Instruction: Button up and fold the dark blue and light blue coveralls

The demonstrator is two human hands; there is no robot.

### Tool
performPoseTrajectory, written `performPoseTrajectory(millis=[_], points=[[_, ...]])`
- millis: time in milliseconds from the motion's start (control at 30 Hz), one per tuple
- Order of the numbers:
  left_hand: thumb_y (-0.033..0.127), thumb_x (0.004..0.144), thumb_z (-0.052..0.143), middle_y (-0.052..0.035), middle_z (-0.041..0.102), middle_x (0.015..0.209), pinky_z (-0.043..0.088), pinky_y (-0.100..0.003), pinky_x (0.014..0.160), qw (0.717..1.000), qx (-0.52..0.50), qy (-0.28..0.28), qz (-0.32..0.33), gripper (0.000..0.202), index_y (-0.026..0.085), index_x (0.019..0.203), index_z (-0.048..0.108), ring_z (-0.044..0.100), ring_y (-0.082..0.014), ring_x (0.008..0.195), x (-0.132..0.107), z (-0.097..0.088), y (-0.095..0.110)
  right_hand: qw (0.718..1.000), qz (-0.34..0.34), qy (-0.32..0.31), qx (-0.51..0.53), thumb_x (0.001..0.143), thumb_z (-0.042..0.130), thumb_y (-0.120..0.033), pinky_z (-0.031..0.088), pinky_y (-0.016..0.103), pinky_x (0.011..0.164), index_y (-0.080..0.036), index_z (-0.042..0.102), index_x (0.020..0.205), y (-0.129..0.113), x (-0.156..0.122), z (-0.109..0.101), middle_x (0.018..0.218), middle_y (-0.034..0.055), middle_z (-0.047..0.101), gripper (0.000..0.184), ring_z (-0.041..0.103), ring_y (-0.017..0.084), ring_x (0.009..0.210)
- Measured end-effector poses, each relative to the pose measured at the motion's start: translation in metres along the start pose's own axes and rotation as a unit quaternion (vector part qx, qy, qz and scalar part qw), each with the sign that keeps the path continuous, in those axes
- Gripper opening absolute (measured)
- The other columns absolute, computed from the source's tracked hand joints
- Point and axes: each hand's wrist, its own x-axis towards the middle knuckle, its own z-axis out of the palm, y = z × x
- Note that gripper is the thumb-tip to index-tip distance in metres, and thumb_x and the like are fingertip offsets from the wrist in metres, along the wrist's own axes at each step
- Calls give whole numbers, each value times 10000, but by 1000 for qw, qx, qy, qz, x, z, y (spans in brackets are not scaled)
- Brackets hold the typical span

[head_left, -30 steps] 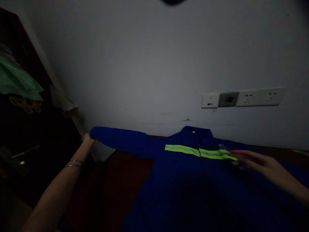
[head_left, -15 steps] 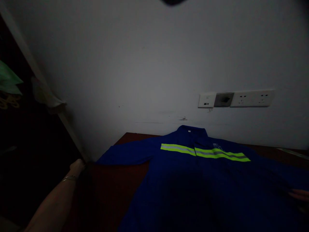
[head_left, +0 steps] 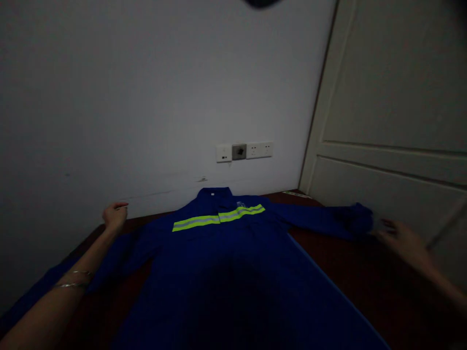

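Jacket (head_left: 233, 272) of blue work cloth, spread front-up on a dark reddish table (head_left: 365, 272), collar (head_left: 214, 193) toward the wall (head_left: 146, 97) and hem toward the camera. Laid flat and square to the wall, the yellow-and-grey reflective stripe (head_left: 219, 218) straight across the chest. Likely a matter of keeping the cloth smooth, with room for both arms of the garment to run out sideways.

On the person's right, one sleeve (head_left: 324, 221) stretched out toward the panelled door (head_left: 394, 121), its cuff (head_left: 359, 218) bunched a little at the end. Right hand (head_left: 401, 238) just beyond that cuff, palm down, fingers (head_left: 385, 224) reaching long and fairly straight, tips at or against the cloth. Too dark and blurred to tell whether pinching it or only touching. Placed there, by the look of it, because the cuff is the sleeve's one free end.

On the person's left, the other sleeve (head_left: 120, 248) slanting down toward the near corner, partly under the forearm. Left hand (head_left: 115, 216) raised near the far edge of the table, close to the wall and just beyond that shoulder of the jacket — fingers half curled, thumb near the forefinger, nothing visibly in the grasp. Thin bracelets (head_left: 73, 279) on that wrist.

Behind the collar, a row of wall sockets (head_left: 244, 150) (white plates, one darker) well above the table.
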Motion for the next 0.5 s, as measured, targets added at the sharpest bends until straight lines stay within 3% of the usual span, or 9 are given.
performPoseTrajectory(millis=[133, 233, 367, 500], points=[[181, 705, 476, 24, 542, 669, 344, -215, 538, 989, 5, -134, 63, 238, 155, 912, 590, 477, -119, 570, -43, 77, 58, 994, 38, -51, -88, 797, 373, -377, 400, 367, 841, 12, 411, 1209, 14, -1, -12, 1150, 294, 499, 568, 496, 328, 1076], [149, 690, 462, -17, 582, 734, 383, -232, 608, 964, 3, -230, 133, 199, 141, 836, 598, 529, -157, 666, -85, 124, 89, 991, 72, -69, -94, 798, 411, -347, 395, 368, 861, 8, 412, 1207, 14, 1, -6, 1134, 273, 521, 542, 501, 311, 1080], [127, 673, 456, -63, 605, 836, 391, -255, 717, 933, 35, -270, 234, 190, 128, 773, 617, 552, -205, 818, -133, 169, 106, 992, 63, -88, -65, 794, 450, -393, 404, 342, 851, -12, 418, 1214, 2, 6, 6, 1140, 249, 529, 568, 517, 292, 1057], [133, 724, 402, -98, 603, 909, 365, -303, 796, 906, 115, -263, 310, 244, 128, 824, 624, 533, -233, 865, -166, 193, 102, 996, 30, -69, -41, 800, 425, -461, 403, 361, 849, -39, 306, 1289, -15, 12, 24, 1184, 234, 495, 658, 515, 290, 1052]])
